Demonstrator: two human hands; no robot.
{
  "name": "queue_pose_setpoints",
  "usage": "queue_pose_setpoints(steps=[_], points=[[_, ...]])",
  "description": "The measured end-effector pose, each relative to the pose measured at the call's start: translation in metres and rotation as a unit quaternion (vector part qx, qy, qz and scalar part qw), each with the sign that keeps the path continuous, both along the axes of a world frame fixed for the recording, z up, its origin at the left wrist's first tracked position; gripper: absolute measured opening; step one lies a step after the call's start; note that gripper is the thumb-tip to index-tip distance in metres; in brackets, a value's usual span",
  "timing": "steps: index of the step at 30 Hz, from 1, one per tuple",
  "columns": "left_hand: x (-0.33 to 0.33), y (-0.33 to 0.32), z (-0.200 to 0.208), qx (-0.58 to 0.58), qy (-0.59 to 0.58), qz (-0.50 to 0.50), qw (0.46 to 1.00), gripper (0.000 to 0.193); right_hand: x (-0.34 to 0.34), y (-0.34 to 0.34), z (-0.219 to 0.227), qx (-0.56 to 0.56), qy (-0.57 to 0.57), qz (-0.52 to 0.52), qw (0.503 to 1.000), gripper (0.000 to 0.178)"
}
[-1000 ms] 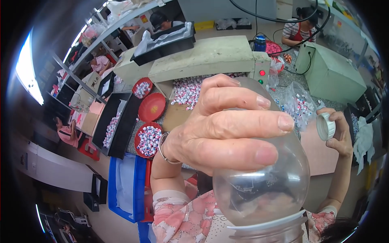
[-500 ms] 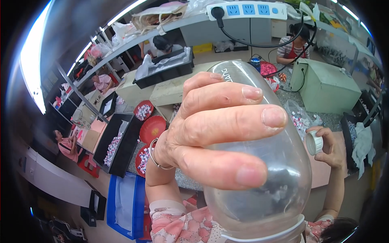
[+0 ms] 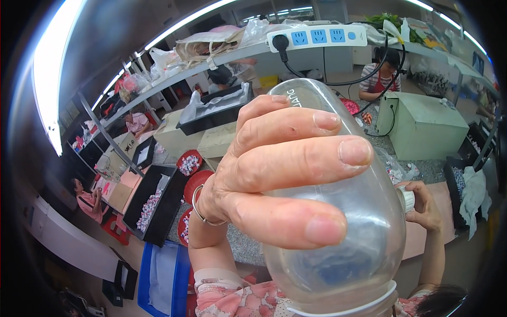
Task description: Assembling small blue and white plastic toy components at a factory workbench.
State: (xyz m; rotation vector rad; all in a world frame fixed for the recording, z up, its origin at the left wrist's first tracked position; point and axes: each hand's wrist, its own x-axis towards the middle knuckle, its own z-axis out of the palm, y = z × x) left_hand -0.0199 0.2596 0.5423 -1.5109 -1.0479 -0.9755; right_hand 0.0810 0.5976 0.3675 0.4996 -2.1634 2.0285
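Observation:
My left hand (image 3: 288, 169), a metal bangle (image 3: 196, 206) on its wrist, is wrapped round a large clear plastic bottle (image 3: 364, 238) held close in front of me. The bottle tapers toward the top, and a white ring circles its lower end. Its opening is out of sight. On the right, the fingers of my right hand (image 3: 426, 208) pinch a white ribbed screw cap (image 3: 409, 201). The bottle's right side partly covers the cap, and I cannot tell whether they touch.
Behind stands a stone-topped workbench (image 3: 245, 248) with red bowls (image 3: 189, 162) of small coloured pieces. Black trays (image 3: 150, 203) and a blue bin (image 3: 165, 280) lie left. A power strip (image 3: 317, 37) hangs from the shelf above. Co-workers sit beyond, one in stripes (image 3: 379, 79).
My right hand has turned the cap and brought it in against the bottle's right edge, partly out of sight. My left hand keeps its grip. The surroundings sit slightly lower in view.

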Motion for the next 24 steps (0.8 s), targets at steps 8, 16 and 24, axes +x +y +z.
queue_pose_setpoints(steps=[8,16,24], points=[[0.017,0.0,0.008,0.011,-0.039,0.022,0.999,0.03,0.009,-0.001,-0.001,-0.022,-0.008,-0.011,1.0,0.068],[0.025,0.001,0.001,0.036,-0.105,0.033,0.993,0.007,0.013,-0.001,-0.001,-0.027,-0.016,-0.015,0.999,0.069],[0.005,0.008,-0.007,0.024,-0.025,-0.017,0.999,0.026,0.013,-0.002,0.002,-0.019,-0.014,-0.01,1.0,0.068]])
